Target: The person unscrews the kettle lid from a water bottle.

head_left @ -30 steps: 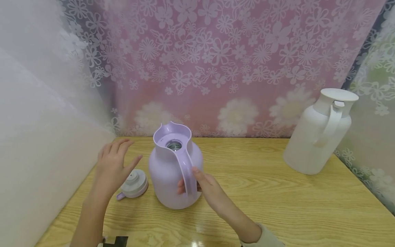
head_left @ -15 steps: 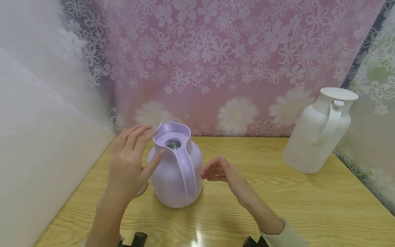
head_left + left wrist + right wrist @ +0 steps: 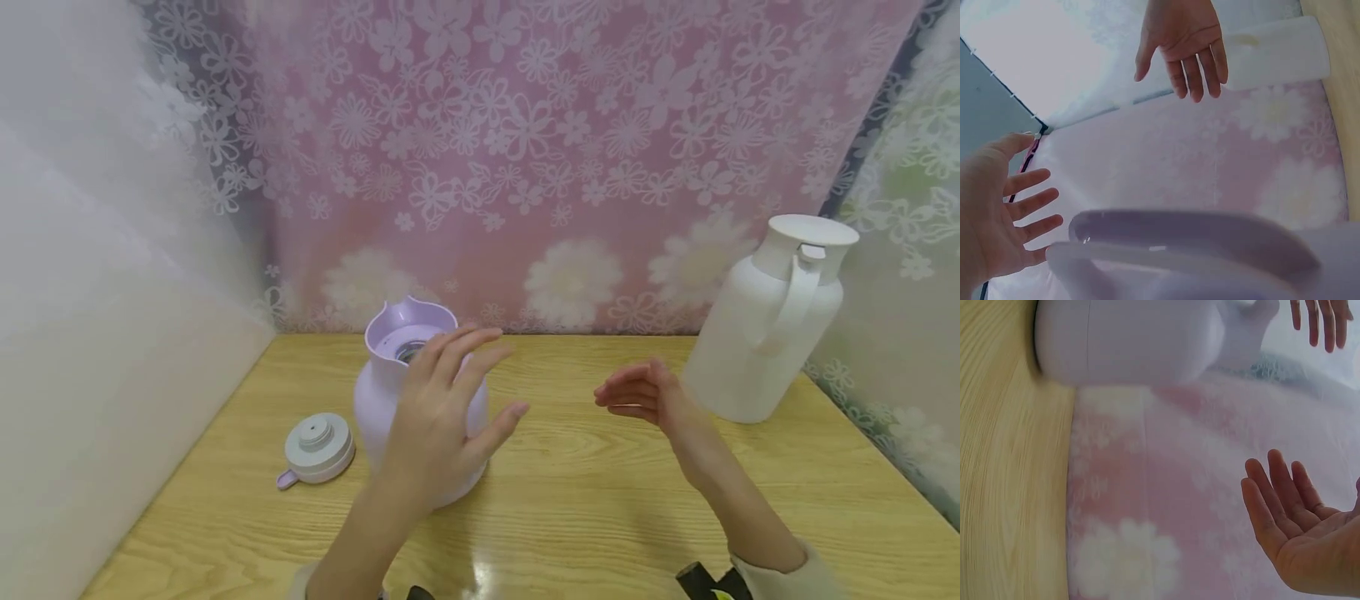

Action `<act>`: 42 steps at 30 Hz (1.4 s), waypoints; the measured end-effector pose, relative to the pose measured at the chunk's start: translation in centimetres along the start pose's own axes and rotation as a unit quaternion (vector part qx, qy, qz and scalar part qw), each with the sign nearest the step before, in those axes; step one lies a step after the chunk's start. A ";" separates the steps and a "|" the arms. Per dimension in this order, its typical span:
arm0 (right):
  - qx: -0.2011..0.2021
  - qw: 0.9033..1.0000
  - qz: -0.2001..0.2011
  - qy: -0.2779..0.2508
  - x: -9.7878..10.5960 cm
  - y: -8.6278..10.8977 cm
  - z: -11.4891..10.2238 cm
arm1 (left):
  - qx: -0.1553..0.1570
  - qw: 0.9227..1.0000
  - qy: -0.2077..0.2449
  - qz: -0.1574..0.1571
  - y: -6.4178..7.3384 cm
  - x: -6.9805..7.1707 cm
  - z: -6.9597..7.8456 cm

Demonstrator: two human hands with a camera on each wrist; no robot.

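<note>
The lavender thermos jug (image 3: 375, 408) stands upright on the table with its mouth uncovered. In the head view my left hand (image 3: 438, 408) hangs in front of it, hiding its handle and part of the mouth; the fingers are spread and hold nothing. To the right, my right hand (image 3: 652, 396) is in the air, fingers extended together, between the lavender jug and the white thermos jug (image 3: 765, 333). Left of the lavender jug lies its grey stopper lid (image 3: 318, 446) with a small lavender tab. The right wrist view shows the lavender jug's body (image 3: 1129, 340) apart from my right hand.
The wood-grain table (image 3: 585, 500) meets a pink flowered curtain (image 3: 525, 167) at its back edge. A pale wall panel (image 3: 112, 292) closes the left side. The white jug stands near the right back corner.
My right hand has let go of the lavender jug's handle and moved right toward the white jug. The left hand has moved right, from above the lid to in front of the lavender jug.
</note>
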State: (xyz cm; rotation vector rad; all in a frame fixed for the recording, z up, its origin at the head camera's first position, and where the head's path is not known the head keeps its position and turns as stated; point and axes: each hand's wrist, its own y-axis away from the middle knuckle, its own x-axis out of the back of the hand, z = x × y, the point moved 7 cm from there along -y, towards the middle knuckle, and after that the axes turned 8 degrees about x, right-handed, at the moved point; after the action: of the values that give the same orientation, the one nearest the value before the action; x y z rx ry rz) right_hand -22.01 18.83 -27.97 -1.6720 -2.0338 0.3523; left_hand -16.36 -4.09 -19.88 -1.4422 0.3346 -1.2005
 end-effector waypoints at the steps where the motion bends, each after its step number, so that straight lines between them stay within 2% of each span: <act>1: 0.002 1.000 0.005 0.001 0.8 0.2 0.1 | 0.003 1.000 0.009 -0.009 0.0 -0.4 0.3; 6: 0.025 0.999 0.037 -0.026 4.3 1.3 0.0 | 0.025 0.998 0.039 -0.053 0.1 -2.9 1.3; 9: 0.059 0.996 0.054 -0.048 6.4 2.1 -0.4 | 0.034 0.996 0.051 -0.072 0.1 -4.4 1.9; 12: 0.092 0.992 0.074 -0.052 8.3 2.9 -0.8 | 0.032 0.995 0.057 -0.078 0.1 -5.7 2.7; 16: 0.119 0.986 0.118 -0.014 10.7 3.8 -1.1 | 0.030 0.994 0.065 -0.082 -0.1 -7.6 3.5; 23: 0.142 0.965 0.216 0.051 14.6 5.3 -0.9 | 0.066 0.988 0.072 -0.117 -0.6 -12.1 3.7; 27: 0.111 0.940 0.283 0.154 16.8 6.1 -0.4 | 0.075 0.987 0.070 -0.125 -1.1 -14.4 3.9; 29: 0.081 0.923 0.311 0.209 17.8 6.5 0.0 | 0.081 0.985 0.076 -0.129 -1.5 -15.4 3.9; 31: 0.058 0.911 0.330 0.242 18.8 6.9 0.4 | 0.089 0.984 0.080 -0.129 -1.8 -16.5 3.8; 34: 0.030 0.899 0.345 0.268 20.2 7.3 1.1 | 0.105 0.982 0.088 -0.131 -2.1 -18.3 3.7; 36: 0.013 0.895 0.351 0.274 21.0 7.4 1.6 | 0.116 0.980 0.085 -0.136 -2.3 -19.6 3.5; 42: -0.018 0.901 0.356 0.246 23.0 7.3 4.1 | 0.156 0.967 0.106 -0.171 -2.6 -23.3 2.8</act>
State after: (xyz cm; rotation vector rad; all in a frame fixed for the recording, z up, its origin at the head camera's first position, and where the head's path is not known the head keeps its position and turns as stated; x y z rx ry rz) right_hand -21.09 43.19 -30.41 -2.2129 -1.0291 0.0991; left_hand -25.30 16.24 -27.94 -1.1250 0.0349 -1.6153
